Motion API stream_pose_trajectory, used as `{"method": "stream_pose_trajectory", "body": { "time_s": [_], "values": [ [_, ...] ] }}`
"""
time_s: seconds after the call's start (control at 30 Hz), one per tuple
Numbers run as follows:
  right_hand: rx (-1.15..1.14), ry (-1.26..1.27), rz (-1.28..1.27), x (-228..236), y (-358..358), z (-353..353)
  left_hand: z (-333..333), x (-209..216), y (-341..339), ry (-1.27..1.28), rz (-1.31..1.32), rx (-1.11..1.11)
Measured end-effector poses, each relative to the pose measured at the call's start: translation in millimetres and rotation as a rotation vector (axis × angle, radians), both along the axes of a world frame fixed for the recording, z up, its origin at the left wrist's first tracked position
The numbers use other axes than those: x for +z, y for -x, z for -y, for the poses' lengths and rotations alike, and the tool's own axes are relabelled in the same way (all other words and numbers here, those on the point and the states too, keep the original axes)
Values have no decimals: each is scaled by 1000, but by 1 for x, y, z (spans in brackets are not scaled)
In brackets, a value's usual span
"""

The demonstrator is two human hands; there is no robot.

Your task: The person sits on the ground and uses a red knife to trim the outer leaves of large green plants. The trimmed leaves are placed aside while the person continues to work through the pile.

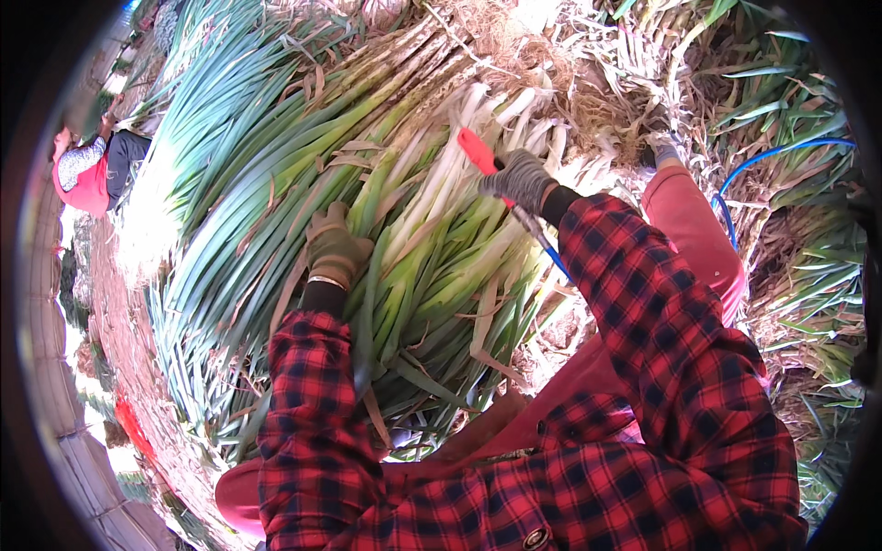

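Note:
A large heap of long green onions lies in front of me, green leaves to the left and pale stems and roots toward the upper right. My left hand, in an olive glove, is closed on leaves in the middle of the heap; its fingertips are partly hidden among them. In a grey striped glove, my right hand grips a red air blow gun above the white stems. From the gun's metal fitting a blue hose runs behind my right sleeve.
More blue hose curves over onion leaves at the right. Dry roots and peeled skins litter the top. My red-trousered leg stretches beside the heap. Another person in a red vest is at the far left.

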State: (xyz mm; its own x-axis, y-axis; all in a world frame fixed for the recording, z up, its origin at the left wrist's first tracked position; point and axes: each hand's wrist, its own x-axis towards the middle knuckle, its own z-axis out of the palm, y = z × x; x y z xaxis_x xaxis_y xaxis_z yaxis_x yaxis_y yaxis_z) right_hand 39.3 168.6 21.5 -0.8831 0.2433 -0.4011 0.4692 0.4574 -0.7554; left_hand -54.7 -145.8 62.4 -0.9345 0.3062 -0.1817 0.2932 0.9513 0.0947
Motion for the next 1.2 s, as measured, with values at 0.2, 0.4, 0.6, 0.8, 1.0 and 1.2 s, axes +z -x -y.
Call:
{"method": "stream_pose_trajectory", "body": {
  "time_s": [0.2,0.4,0.6,0.8,1.0,1.2],
  "values": [
    [-159,62,-26,-11,-10,-31,10,15,-22,-28,16,-49],
    [155,41,-103,14,-69,44,29,23,-48,-133,-11,-20],
    [488,133,-94,55,-150,121,14,27,-96,-9,-169,-73],
    [277,123,-86,55,-130,79,8,29,-116,-2,-185,-42],
    [411,133,-103,55,-155,95,8,22,-138,22,-329,-94],
    [105,112,-95,57,-119,48,1,25,-151,74,-298,-100]
  ]
}}
